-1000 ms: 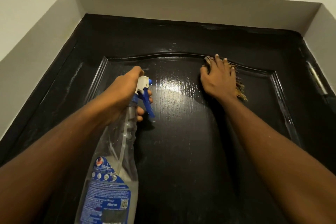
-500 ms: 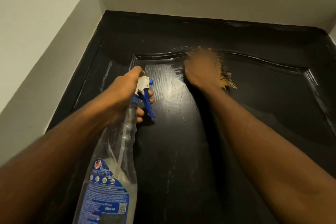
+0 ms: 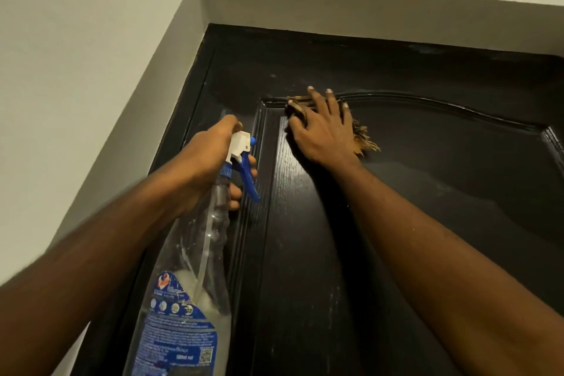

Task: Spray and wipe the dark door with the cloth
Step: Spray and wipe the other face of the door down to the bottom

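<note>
The dark door (image 3: 427, 192) fills the right and middle of the head view, glossy black with a raised arched panel. My right hand (image 3: 322, 128) presses a frayed tan cloth (image 3: 364, 140) flat against the panel's upper left corner, fingers spread over it. Most of the cloth is hidden under the hand. My left hand (image 3: 210, 162) grips the neck of a clear spray bottle (image 3: 189, 299) with a white and blue trigger head, its nozzle close to the door's left stile.
A grey door frame recess (image 3: 171, 101) borders the door on the left and top. Pale wall (image 3: 76, 70) lies beyond it to the left.
My right hand has slid the cloth leftward along the top of the panel to its upper left corner. The view has swung left with it. The left hand keeps its hold on the bottle.
</note>
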